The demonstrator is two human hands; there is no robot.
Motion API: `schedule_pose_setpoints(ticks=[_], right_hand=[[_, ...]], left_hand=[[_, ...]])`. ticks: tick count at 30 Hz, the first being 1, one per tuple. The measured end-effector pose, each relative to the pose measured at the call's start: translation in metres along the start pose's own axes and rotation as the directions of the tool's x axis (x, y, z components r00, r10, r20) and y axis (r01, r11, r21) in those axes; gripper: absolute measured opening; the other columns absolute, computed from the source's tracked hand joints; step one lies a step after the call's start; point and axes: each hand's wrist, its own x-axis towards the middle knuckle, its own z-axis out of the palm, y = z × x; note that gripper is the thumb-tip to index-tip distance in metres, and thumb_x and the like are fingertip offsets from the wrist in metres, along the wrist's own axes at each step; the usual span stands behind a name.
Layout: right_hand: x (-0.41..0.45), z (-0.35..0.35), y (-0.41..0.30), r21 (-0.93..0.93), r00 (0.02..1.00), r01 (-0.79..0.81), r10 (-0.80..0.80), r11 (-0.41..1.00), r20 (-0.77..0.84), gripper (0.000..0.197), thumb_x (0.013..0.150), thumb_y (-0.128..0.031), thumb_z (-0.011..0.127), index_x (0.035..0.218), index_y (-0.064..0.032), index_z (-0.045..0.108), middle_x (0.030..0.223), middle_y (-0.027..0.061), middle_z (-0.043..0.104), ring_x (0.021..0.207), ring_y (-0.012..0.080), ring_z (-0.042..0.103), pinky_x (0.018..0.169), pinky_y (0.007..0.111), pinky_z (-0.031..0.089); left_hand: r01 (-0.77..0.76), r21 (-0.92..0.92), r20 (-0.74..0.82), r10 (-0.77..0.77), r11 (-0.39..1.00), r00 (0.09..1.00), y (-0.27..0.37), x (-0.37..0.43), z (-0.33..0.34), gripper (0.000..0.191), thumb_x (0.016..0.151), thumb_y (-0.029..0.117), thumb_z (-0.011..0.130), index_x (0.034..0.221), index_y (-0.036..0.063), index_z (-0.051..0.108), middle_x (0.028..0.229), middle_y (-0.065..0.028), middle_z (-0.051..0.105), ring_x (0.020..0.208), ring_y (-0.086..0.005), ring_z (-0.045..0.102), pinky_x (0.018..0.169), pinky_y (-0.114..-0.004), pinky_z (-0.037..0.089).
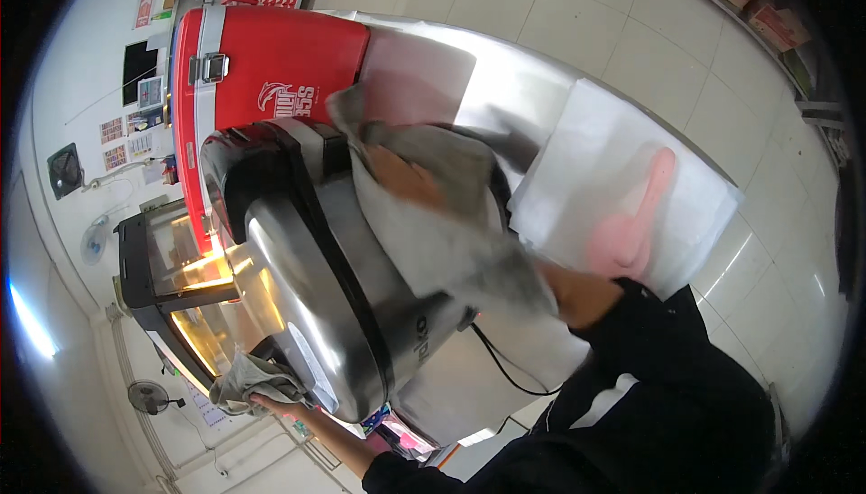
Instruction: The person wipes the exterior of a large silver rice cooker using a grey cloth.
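A large stainless-steel electric cooker with black trim [291, 277] stands before me; its rounded top faces the picture's left. My right hand [409, 179], blurred, is wrapped in a grey cloth [433, 250] at the cooker's upper side, and the cloth hangs down over the steel wall. On the opposite side, my left hand [274, 402] grips another grey cloth [254, 379] beside a black handle. Both hands' fingers are partly hidden by cloth. To the right, a pink plastic scoop [639, 223] lies on a white sheet [561, 162].
A red cooler box [284, 54] stands close to the cooker on the steel table [504, 81]. A lit glass display cabinet [183, 271] is behind. A black power cord [500, 362] runs from the cooker's base. Shelving [758, 17] lines the far right.
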Motion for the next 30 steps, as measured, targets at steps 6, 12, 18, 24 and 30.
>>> schedule_pose_setpoints(ticks=[6, 12, 18, 24, 30], right_hand=[[0.063, -0.01, 0.005, -0.021, 0.992, -0.098, 0.099, 0.995, 0.075, 0.045, 0.079, -0.024, 0.045, 0.12, -0.0086, 0.039, 0.13, 0.0125, 0.03, 0.122, 0.027, 0.026, 0.094, 0.051, 0.021], [0.012, 0.008, -0.01, -0.066, 0.983, 0.006, -0.018, 0.998, -0.18, 0.044, 0.078, -0.024, 0.045, 0.119, -0.0083, 0.04, 0.13, 0.0134, 0.03, 0.122, 0.0277, 0.026, 0.094, 0.051, 0.02], [-0.109, 0.08, -0.05, -0.264, 0.871, 0.228, -0.318, 0.937, -0.375, 0.045, 0.076, -0.028, 0.046, 0.117, -0.0075, 0.042, 0.128, 0.0182, 0.03, 0.121, 0.0324, 0.025, 0.094, 0.055, 0.015], [-0.159, 0.115, 0.024, -0.251, 0.848, 0.289, -0.369, 0.924, -0.38, 0.047, 0.075, -0.032, 0.047, 0.114, -0.0071, 0.044, 0.122, 0.0192, 0.035, 0.118, 0.0347, 0.025, 0.093, 0.055, 0.014], [-0.14, 0.098, 0.033, -0.309, 0.846, 0.216, -0.336, 0.926, -0.414, 0.046, 0.076, -0.034, 0.046, 0.113, -0.0071, 0.044, 0.12, 0.0176, 0.036, 0.116, 0.0326, 0.027, 0.092, 0.052, 0.016]], left_hand=[[0.204, -0.057, -0.107, -0.209, 0.977, 0.972, 0.01, -0.016, 0.02, 0.069, 0.081, 0.049, 0.042, 0.128, 0.0023, 0.023, 0.13, -0.0133, 0.027, 0.116, -0.0277, 0.032, 0.098, -0.037, 0.026], [-0.037, 0.043, 0.121, 0.031, 0.998, 0.992, -0.024, 0.026, -0.027, 0.062, 0.083, 0.04, 0.044, 0.126, -0.0013, 0.026, 0.125, -0.0137, 0.034, 0.111, -0.0262, 0.039, 0.094, -0.036, 0.032], [-0.15, 0.074, 0.134, 0.139, 0.986, 0.981, -0.028, 0.017, -0.02, 0.061, 0.084, 0.036, 0.044, 0.125, -0.0052, 0.027, 0.127, -0.0141, 0.032, 0.113, -0.0237, 0.036, 0.096, -0.034, 0.028], [-0.187, 0.006, 0.341, 0.174, 0.982, 0.924, -0.019, 0.022, -0.002, 0.067, 0.082, 0.043, 0.046, 0.125, -0.004, 0.026, 0.127, -0.0122, 0.032, 0.111, -0.023, 0.038, 0.094, -0.034, 0.031], [-0.138, -0.109, 0.409, 0.171, 0.984, 0.896, -0.03, 0.02, 0.0, 0.06, 0.082, 0.031, 0.052, 0.125, -0.0048, 0.028, 0.125, -0.0128, 0.036, 0.108, -0.0224, 0.042, 0.091, -0.032, 0.034]])
